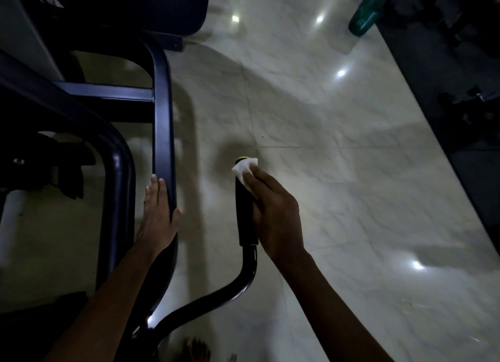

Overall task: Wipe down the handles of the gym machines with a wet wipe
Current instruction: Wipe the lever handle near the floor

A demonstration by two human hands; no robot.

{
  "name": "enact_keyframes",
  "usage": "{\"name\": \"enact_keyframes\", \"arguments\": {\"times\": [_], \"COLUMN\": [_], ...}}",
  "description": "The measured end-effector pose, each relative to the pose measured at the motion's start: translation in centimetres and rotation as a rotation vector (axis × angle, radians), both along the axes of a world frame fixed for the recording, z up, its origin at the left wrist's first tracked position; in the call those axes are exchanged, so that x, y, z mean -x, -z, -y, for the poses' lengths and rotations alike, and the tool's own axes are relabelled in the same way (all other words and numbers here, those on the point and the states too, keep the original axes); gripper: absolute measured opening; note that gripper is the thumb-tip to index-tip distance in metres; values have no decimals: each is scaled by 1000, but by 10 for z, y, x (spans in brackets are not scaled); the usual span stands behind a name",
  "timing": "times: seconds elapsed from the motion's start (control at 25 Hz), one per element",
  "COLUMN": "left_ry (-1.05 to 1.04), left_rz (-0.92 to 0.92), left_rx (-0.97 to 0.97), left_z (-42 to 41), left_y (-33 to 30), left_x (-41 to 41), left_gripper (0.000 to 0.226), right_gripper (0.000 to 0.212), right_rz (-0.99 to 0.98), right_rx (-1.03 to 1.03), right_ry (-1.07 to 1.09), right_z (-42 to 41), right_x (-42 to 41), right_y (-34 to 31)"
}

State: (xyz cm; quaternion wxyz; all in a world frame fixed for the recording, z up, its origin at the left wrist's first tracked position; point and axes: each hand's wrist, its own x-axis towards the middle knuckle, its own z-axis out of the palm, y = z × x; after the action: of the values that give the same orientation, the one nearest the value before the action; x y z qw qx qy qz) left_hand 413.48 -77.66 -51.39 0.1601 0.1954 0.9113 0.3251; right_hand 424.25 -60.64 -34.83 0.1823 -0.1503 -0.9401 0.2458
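A black foam handle point(244, 213) with a yellow-green end cap stands upright on a curved chrome bar at the centre. My right hand point(273, 213) wraps around the handle's right side and presses a white wet wipe point(242, 168) against its top end. My left hand point(159, 215) holds the dark blue frame tube point(163, 134) of the machine, fingers straight along its left side and thumb hooked over its right side.
The machine's dark frame and black padded seat point(151, 7) fill the left. A glossy marble floor point(338, 172) spreads to the right. A black mat point(446, 91) with dark equipment and a green object point(364, 17) lies at the far right.
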Motion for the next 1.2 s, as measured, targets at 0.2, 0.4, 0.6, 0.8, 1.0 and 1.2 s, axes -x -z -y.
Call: {"name": "enact_keyframes", "arguments": {"times": [0.2, 0.4, 0.6, 0.8, 1.0, 1.2], "left_ry": [-3, -16, -16, -17, -7, -15], "left_rz": [-3, 3, 22, 40, 37, 51], "left_rx": [23, 45, 65, 82, 85, 88], "left_z": [1, 5, 10, 10, 12, 13], "left_y": [-3, -3, -2, -7, -8, -8], "left_x": [-3, -12, -18, -24, -26, -28], "left_gripper": [74, 72, 74, 75, 73, 74], "right_gripper": [45, 49, 46, 46, 48, 48], "right_rz": [-122, -107, -126, -132, -151, -152], "right_rx": [146, 231, 202, 273, 183, 183], "right_ry": [41, 107, 46, 163, 71, 62], "right_z": [-2, 3, 10, 14, 20, 28], "right_x": [-7, -10, -30, -31, -53, -71], "right_y": [5, 4, 5, 4, 5, 8]}}
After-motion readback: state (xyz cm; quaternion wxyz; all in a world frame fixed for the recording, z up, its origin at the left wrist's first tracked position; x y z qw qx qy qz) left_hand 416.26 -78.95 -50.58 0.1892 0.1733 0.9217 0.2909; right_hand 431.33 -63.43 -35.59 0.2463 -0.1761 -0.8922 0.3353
